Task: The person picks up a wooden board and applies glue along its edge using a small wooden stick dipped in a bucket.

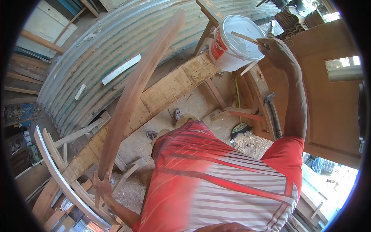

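A plank (pixel 133 92) slants over a bench (pixel 166 89), its near end clasped in a person's left hand (pixel 102 185). The right hand (pixel 276 51) pinches a stick (pixel 246 38) over a white bucket (pixel 234 61) at the bench's far end, beside corrugated sheeting (pixel 116 46).

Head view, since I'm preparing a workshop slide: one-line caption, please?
Left hand gripping a long wooden board, right hand holding a thin stick by a white bucket.

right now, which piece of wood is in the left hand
The long reddish-brown board, held near one end; the thin stick is in the right hand.
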Tool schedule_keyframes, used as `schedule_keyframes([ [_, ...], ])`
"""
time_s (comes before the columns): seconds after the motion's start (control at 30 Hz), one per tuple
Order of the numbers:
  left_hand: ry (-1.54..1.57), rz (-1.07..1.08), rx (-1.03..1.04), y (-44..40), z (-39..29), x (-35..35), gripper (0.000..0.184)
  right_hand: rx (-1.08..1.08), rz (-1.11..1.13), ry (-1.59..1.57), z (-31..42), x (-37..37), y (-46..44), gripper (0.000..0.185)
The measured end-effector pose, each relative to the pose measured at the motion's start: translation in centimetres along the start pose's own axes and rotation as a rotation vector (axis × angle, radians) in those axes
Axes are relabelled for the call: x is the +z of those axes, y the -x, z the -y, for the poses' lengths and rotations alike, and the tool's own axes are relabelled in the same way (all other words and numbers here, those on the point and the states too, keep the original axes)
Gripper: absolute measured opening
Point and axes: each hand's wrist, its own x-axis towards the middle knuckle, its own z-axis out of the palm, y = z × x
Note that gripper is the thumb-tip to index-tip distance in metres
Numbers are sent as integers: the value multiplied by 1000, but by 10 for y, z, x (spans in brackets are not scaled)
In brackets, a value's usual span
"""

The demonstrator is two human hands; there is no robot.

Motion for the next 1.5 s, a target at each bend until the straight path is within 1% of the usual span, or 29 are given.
schedule_keyframes([
  [0.07,16,27,-27,1,-11,-2,76,-53,44,55,0,4,-12,35],
  [0.1,22,49,-47,-2,-28,-9,76,-79,64,84,0,6,-20,33],
  [0.2,32,62,-76,-5,-42,-11,74,-131,39,269,8,20,-43,25],
  [0.23,32,58,-82,-6,-44,-11,73,-165,76,412,19,19,-51,19],
  [0.33,41,100,-99,-7,-49,-14,72,-278,26,435,22,40,-75,14],
  [0.37,31,95,-99,-7,-49,-15,72,-342,-1,422,12,58,-88,14],
  [0.47,14,81,-106,-5,-51,-15,72,-348,18,411,5,86,-104,14],
  [0.5,13,73,-116,-4,-53,-15,71,-323,115,449,6,87,-106,15],
  [0.6,15,96,-155,-6,-59,-16,70,-307,297,324,5,72,-108,21],
  [0.67,12,111,-167,-5,-58,-21,70,-259,296,245,15,55,-102,26],
  [0.7,15,107,-160,-6,-60,-21,70,-230,230,231,22,53,-98,23],
  [0.8,25,87,-112,-6,-48,-13,70,-283,287,305,6,80,-108,20],
  [0.9,-1,15,-79,1,-40,-6,69,-127,587,-22,34,28,-99,26],
  [0.93,-12,-13,-59,0,-40,-4,68,-112,626,-128,28,18,-100,28],
  [1.0,1,22,-83,-2,-45,-8,65,15,553,-74,26,-13,-85,29],
  [1.1,21,85,-124,-9,-60,-19,61,84,437,-203,-7,-32,-60,32],
  [1.17,27,132,-149,-15,-74,-27,55,159,378,-257,-6,-52,-32,29],
  [1.27,107,147,-104,-23,-74,-22,53,203,215,-487,-33,-35,7,26],
  [1.3,126,179,-84,-27,-80,-25,53,209,162,-496,-31,-32,17,25],
  [1.4,154,264,-64,-37,-94,-34,53,182,-17,-694,-29,-4,41,25],
  [1.5,174,315,-51,-43,-94,-37,54,245,-98,-606,-19,13,51,23],
])
